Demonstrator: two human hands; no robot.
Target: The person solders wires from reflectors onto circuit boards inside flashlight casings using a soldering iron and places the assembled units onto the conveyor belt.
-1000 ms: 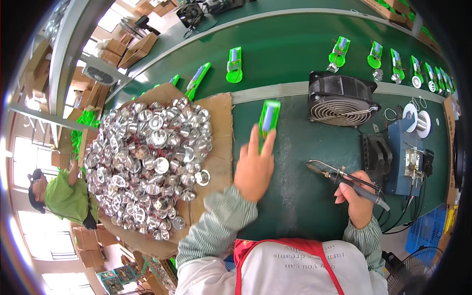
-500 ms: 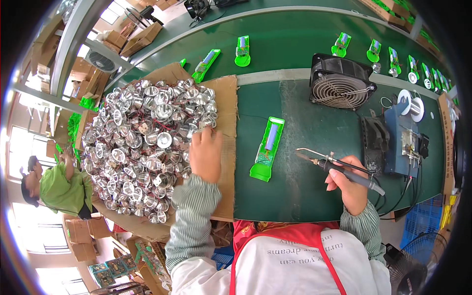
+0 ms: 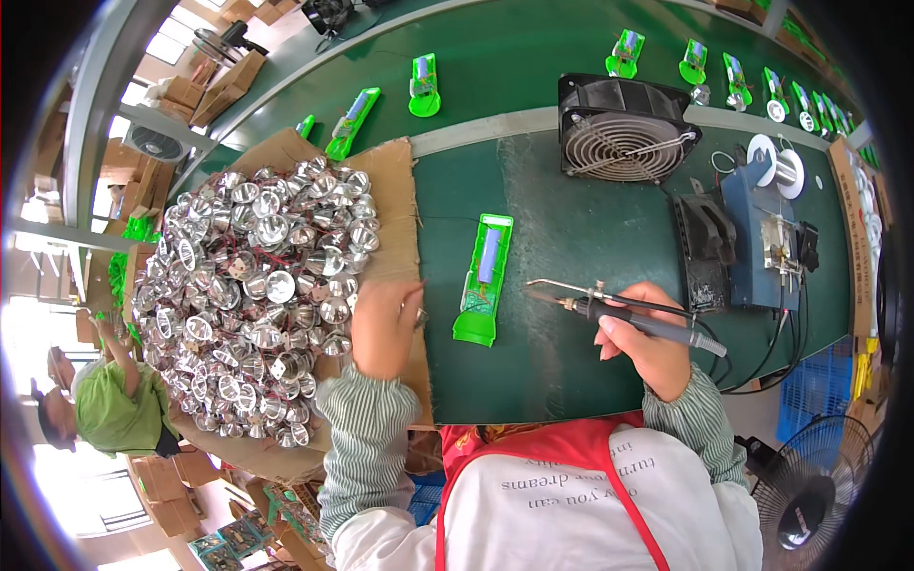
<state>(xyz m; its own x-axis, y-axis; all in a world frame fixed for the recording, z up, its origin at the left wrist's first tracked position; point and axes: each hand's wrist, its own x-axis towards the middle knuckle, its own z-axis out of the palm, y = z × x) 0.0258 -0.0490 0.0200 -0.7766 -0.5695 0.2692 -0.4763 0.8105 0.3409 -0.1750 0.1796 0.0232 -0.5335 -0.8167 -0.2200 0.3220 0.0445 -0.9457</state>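
My right hand (image 3: 652,341) is wrapped round a soldering iron (image 3: 633,319) with a thin metal solder-feed tube along it; its tip points left above the green bench. Beside the tip lies a green plastic lamp housing (image 3: 466,324) with a blue cylindrical battery (image 3: 489,257) and a small circuit board in it. My left hand (image 3: 383,331) is closed over the cardboard's right edge, between the pile and the housing. A small silvery piece shows at its fingertips, apparently a reflector cup (image 3: 421,318), mostly hidden by the hand. A large heap of shiny reflector cups (image 3: 271,228) with wires is at left.
Cardboard (image 3: 398,200) lies under the heap. A black box fan (image 3: 624,143) stands at the back, with a blue soldering machine (image 3: 757,238) and solder spool (image 3: 788,171) at right. More green housings (image 3: 425,86) line the far belt. A person in green (image 3: 119,400) is far left.
My left hand has drawn back from the heap toward me and the housing, with a small silvery piece at its fingertips. The whole view has shifted slightly; my right hand still holds the soldering iron.
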